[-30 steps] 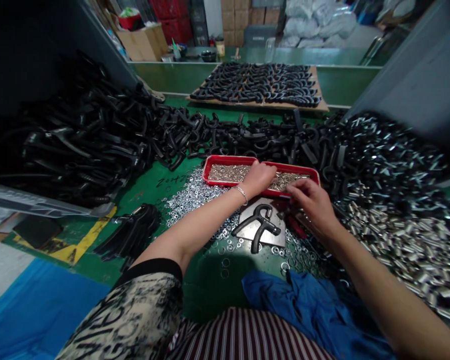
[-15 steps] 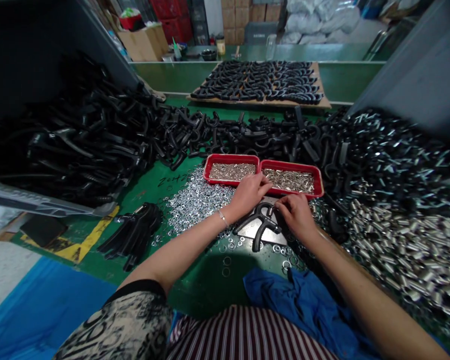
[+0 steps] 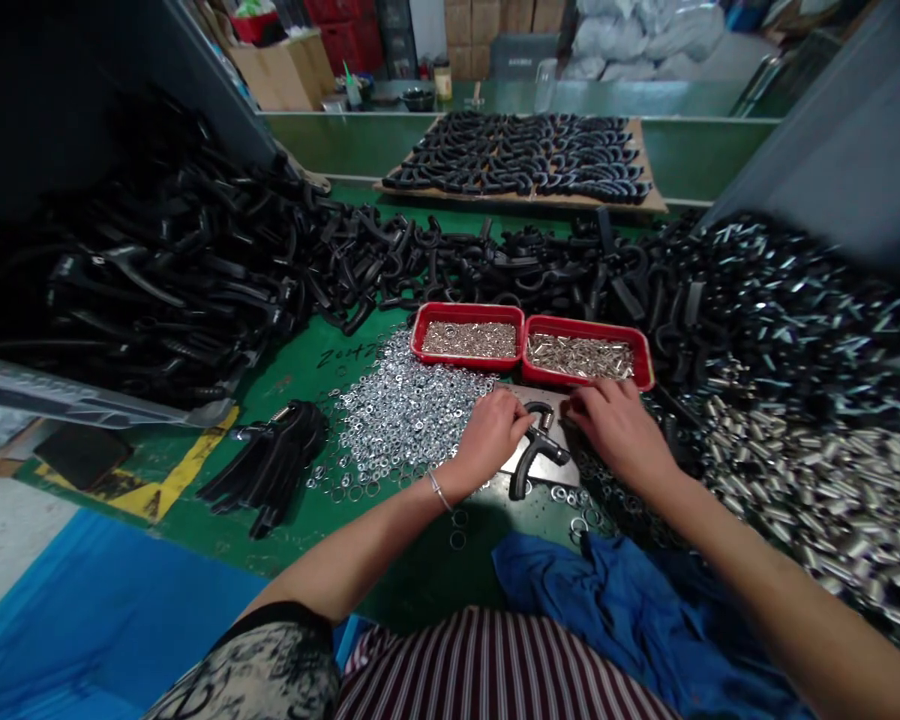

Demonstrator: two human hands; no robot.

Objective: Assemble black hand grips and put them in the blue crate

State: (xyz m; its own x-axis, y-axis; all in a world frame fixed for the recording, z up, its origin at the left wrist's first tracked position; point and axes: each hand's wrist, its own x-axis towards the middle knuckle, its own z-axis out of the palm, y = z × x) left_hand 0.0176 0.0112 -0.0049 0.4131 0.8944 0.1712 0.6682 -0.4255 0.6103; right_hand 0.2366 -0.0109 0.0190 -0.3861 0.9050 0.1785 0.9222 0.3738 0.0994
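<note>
A black forked lever part (image 3: 526, 468) lies on a flat metal plate (image 3: 561, 474) in front of me, with a small silver sleeve (image 3: 546, 421) in its curved end. My left hand (image 3: 489, 436) has its fingers closed at the part's left side, apparently gripping it. To the right of the part, my right hand (image 3: 621, 432) is curled, fingertips together just below the right red tray (image 3: 649, 372); whatever they pinch is too small to make out. Small metal pins (image 3: 581, 355) fill that tray. The left red tray (image 3: 417, 340) holds tiny metal pieces (image 3: 469, 339).
Loose washers (image 3: 405, 415) spread left of the plate. A bundle of black levers (image 3: 274, 465) lies farther left, and black parts (image 3: 360, 250) heap behind. Silver cylinders (image 3: 817, 500) pile at right. A blue cloth (image 3: 570, 590) lies near me; cardboard (image 3: 656, 198) carries rows of black parts.
My left hand has drawn back from the left tray's edge down to the lever part. My right hand has shifted right and slightly up, away from the part toward the right tray.
</note>
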